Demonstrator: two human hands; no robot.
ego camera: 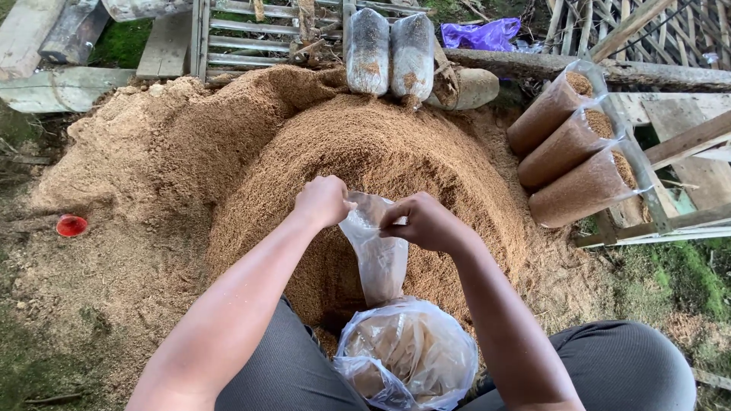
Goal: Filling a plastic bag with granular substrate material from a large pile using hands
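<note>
our left hand (324, 201) and right hand (426, 222) each pinch the mouth of a thin clear bag (378, 255), which hangs limp and empty over the sawdust heap (381, 144) – above the sack of spare bags (407, 354) between our knees. we judge the film could tear or slip if we tug unevenly – or the mouth stays stuck shut.

Big mound of sawdust (381, 152) takes up most of the ground, with a small red cup (71, 225) sitting off at its left edge. Three filled bags (571, 148) lean on a wooden rack (670, 152) at right, two more upright bags (390, 52) stand up top, and a purple plastic bag (481, 34) lies just behind them.
</note>
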